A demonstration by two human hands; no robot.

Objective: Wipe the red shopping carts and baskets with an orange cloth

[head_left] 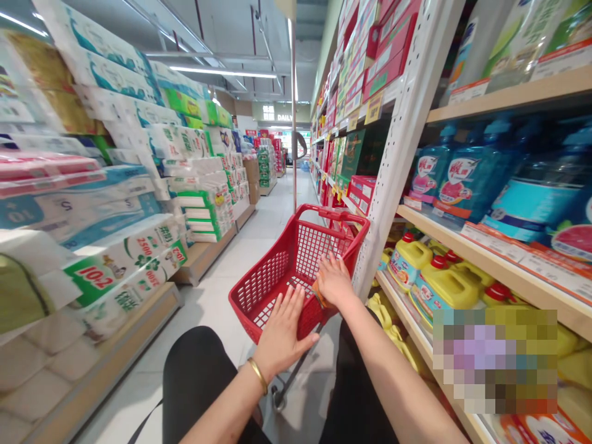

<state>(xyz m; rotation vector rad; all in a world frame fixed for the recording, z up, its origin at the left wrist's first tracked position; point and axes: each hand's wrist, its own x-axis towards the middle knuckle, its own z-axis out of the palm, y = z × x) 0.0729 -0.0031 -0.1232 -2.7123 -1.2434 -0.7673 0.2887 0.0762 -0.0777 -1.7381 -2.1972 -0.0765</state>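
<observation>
A red plastic shopping basket cart (pixel 266 287) stands in the aisle just in front of my knees, tilted in view, with white floor showing through its slots. My left hand (pixel 285 333), a gold bangle at its wrist, is spread with the palm down over the basket's near edge and holds nothing. Further right, my right hand (pixel 333 280) lies at the basket's near right side, fingers extended. Something small and orange-brown (pixel 322 296) shows beneath the right palm; whether it is held I cannot make out.
Shelves at the right hold blue bottles (pixel 465 179) and yellow jugs (pixel 444 287). Stacked tissue packs (pixel 132 259) line the left side. A thin upright pole (pixel 294 111) rises behind the basket. A wheel (pixel 278 399) sits low between my knees.
</observation>
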